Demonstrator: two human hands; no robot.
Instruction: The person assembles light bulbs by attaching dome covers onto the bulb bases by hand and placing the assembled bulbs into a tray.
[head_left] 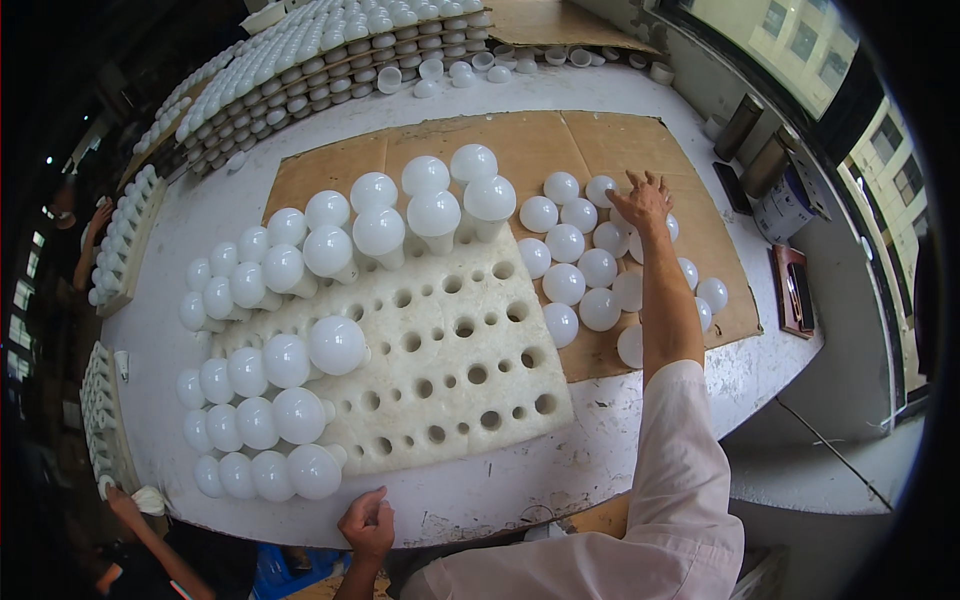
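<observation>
My right hand (645, 202) reaches out over a brown cardboard sheet (480, 130), fingers spread, beside a white dome-shaped bulb cover (601, 191). I cannot tell whether a fingertip touches it. Several more white covers (598, 268) lie loosely grouped on the cardboard, some partly hidden under my forearm. At the table's near edge, my left hand (368, 523) is curled closed, with nothing visible in it. Ahead of it lies a white foam tray (450, 345) with rows of holes. White light bulbs (379, 230) stand in its far rows, and shorter rows (337, 345) fill its left side.
Stacked layers of white domes (330, 60) rise at the far left, with loose cups (390, 80) beside them. A bucket (785, 210), dark cylinders (738, 126) and a phone (733, 188) line the right edge by the window. Another person's hand (122, 505) works at a left-hand tray (100, 410).
</observation>
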